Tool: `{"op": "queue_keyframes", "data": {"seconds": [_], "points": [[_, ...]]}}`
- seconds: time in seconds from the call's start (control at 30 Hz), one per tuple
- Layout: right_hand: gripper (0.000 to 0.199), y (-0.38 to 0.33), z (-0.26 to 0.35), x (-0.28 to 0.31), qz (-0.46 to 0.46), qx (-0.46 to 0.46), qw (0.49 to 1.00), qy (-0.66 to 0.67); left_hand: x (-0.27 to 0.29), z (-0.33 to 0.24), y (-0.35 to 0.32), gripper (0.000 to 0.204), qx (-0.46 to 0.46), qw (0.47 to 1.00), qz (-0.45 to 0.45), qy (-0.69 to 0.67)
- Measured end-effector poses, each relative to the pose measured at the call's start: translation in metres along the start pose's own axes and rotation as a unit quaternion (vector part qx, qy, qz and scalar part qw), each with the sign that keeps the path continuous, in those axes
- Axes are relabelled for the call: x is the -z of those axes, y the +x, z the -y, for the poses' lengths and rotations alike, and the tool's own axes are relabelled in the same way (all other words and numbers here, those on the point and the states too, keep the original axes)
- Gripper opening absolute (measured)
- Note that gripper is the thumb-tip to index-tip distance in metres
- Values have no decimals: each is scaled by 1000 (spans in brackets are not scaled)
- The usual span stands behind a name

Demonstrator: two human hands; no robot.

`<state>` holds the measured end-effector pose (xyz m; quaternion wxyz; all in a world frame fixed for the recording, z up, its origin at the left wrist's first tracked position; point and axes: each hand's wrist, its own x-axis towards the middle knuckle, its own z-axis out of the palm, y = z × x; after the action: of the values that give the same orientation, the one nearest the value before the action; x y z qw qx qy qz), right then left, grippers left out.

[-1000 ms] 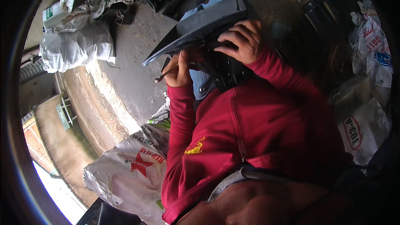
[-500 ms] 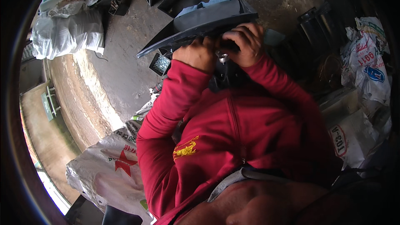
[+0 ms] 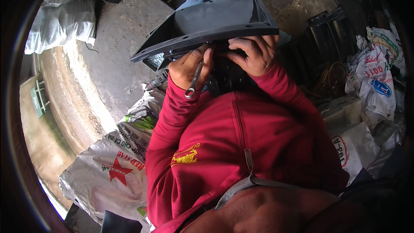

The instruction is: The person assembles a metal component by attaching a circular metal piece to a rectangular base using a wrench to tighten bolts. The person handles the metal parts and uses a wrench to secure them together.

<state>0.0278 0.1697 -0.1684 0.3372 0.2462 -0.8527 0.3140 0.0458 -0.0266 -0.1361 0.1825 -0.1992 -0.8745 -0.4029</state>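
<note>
My left hand (image 3: 186, 69) is closed around a metal combination wrench (image 3: 196, 77), its ring end sticking out below the fingers. The fingertips of that hand meet the near edge of a large black plastic housing (image 3: 211, 17) with sloping sides. At that housing's near right edge, my right hand (image 3: 256, 56) grips with curled fingers, the thumb underneath. A pale blue cloth (image 3: 211, 1) shows behind the housing's far edge. Below the housing, between my hands, are dark parts (image 3: 226, 75). What the wrench's upper end touches is hidden.
A small box of shiny metal pieces (image 3: 155, 61) and a power tool (image 3: 157, 80) lie left of my hands. White printed sacks (image 3: 103, 172) lie at the lower left, with more sacks (image 3: 375, 73) at right. Black cylindrical parts (image 3: 321, 30) stand at upper right.
The wrench's ring end has moved from between my hands to below my left hand. The housing has tilted, showing more of its inner face, and my hands have moved apart.
</note>
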Motion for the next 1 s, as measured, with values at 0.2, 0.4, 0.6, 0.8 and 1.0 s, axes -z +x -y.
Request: {"op": "queue_keyframes", "data": {"seconds": [0.2,0.4,0.6,0.8,1.0], "points": [[37,-1,1,-1,0,1,1000,1,5,4,-8,10,86,993,4,-85],[33,11,-2,13,14,-23,999,-20,47,-36,20,13,-39,997,22,-59],[32,45,26,55,14,101,994,-35,76,24,-45,17,93,989,75,92],[37,108,48,31,222,89,951,-194,19,19,-97,22,156,936,292,117],[24,148,-12,69,229,2,973,-38,23,36,-95,20,196,903,370,94]]}}
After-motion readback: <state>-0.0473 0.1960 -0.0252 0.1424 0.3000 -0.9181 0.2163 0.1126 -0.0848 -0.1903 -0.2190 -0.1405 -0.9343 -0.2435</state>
